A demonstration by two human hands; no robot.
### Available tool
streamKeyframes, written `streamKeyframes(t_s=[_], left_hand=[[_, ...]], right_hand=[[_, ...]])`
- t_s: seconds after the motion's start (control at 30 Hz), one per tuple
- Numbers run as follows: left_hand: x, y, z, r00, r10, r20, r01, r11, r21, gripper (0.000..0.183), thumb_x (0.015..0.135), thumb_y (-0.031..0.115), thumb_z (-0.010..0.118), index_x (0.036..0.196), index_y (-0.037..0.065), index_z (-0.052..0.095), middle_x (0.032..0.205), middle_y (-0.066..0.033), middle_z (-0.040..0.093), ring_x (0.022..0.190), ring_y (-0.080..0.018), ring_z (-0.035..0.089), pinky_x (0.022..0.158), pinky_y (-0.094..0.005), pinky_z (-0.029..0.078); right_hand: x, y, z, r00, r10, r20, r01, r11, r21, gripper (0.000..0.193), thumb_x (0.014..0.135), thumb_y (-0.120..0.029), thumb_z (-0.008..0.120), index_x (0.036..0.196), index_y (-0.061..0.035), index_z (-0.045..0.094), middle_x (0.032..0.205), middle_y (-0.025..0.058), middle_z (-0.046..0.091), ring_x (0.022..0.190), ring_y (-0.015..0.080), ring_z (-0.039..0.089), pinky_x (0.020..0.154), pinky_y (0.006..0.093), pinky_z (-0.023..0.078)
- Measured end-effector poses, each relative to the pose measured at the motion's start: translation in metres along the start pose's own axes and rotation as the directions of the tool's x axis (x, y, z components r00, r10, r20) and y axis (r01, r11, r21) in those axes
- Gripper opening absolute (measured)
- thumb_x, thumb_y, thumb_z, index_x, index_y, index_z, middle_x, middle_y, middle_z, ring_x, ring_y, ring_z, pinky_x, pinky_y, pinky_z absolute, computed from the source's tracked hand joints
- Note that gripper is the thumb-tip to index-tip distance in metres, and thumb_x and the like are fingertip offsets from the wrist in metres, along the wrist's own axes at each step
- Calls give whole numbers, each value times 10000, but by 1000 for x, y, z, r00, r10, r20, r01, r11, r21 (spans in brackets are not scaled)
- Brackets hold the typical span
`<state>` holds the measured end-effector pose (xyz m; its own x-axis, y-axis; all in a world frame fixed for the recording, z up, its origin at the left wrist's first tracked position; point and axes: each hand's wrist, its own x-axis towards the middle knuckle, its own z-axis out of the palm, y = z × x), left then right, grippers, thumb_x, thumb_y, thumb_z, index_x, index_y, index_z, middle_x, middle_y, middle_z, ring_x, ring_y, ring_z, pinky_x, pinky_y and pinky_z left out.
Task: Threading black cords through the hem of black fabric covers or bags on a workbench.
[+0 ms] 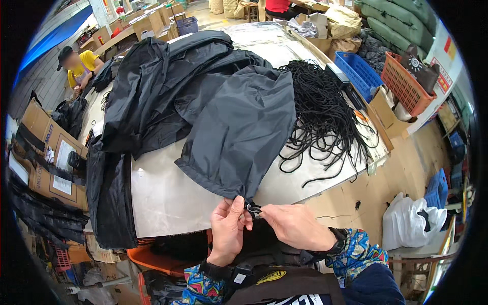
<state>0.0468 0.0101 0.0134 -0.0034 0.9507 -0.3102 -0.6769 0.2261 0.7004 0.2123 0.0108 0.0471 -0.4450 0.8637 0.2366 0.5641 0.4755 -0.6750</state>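
A flat black fabric bag [241, 127] lies on the pale table, its near corner drawn out to the front edge. My left hand [227, 229] pinches that corner between thumb and fingers. Close beside it, my right hand [297, 223] is closed on a small dark loop [254, 209] with a metallic glint, at the bag's corner. Whether the loop is cord or a thin tool is too small to tell. Behind the bag, to the right, spreads a tangled heap of black cords [320, 107], loose ends toward me.
More black fabric pieces [147, 96] are piled on the table's left [157, 203], some hanging over its front edge. Blue [358, 73] and orange baskets [406, 84] stand beyond the right edge. A white sack [412, 223] sits at right. A person in yellow [81, 68] works at far left.
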Motion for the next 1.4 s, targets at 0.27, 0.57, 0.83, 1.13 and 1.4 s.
streamKeyframes(t_s=[0.27, 0.57, 0.83, 1.13, 1.4], left_hand=[[-3, -5, -5, 981, 192, 42, -194, 915, 354, 141, 893, 123, 633, 833, 4, 587, 717, -59, 612, 603, -99, 573, 488, -217, 456], [-8, 0, -5, 996, 77, 50, -87, 964, 250, 161, 900, 146, 617, 798, 33, 565, 678, -39, 581, 490, -83, 497, 423, -203, 390], [-6, -3, -13, 990, 117, 76, -129, 978, 165, 125, 919, 108, 582, 901, -11, 614, 782, -43, 553, 566, -92, 543, 438, -210, 418], [-6, -5, -12, 972, 180, 151, -225, 900, 373, 191, 956, 138, 522, 959, -45, 577, 891, -103, 614, 742, -173, 641, 550, -266, 546], [4, 6, -7, 994, 57, 93, -60, 998, 28, 225, 962, 219, 522, 947, 1, 572, 853, -97, 639, 723, -177, 648, 510, -271, 526]], right_hand=[[3, 8, 5, 992, 1, 130, 8, 998, -69, 67, 863, -91, 570, 903, -38, 576, 715, 163, 591, 667, 354, 597, 548, 406, 460], [12, 24, 26, 993, 74, -96, -46, 963, 265, 72, 834, -35, 619, 885, 16, 618, 690, 165, 586, 560, 273, 577, 500, 329, 428], [22, 13, 30, 976, 8, -217, 54, 959, 278, 45, 841, -17, 599, 864, 22, 603, 695, 162, 593, 569, 282, 589, 508, 339, 442], [22, 19, 19, 991, 101, -87, -71, 952, 298, 96, 894, -74, 571, 910, 20, 585, 676, 144, 573, 545, 229, 548, 522, 319, 437], [8, 9, -1, 977, -94, -192, 120, 984, 129, 187, 908, -40, 552, 1089, -6, 525, 786, 159, 619, 633, 263, 611, 552, 322, 457]])
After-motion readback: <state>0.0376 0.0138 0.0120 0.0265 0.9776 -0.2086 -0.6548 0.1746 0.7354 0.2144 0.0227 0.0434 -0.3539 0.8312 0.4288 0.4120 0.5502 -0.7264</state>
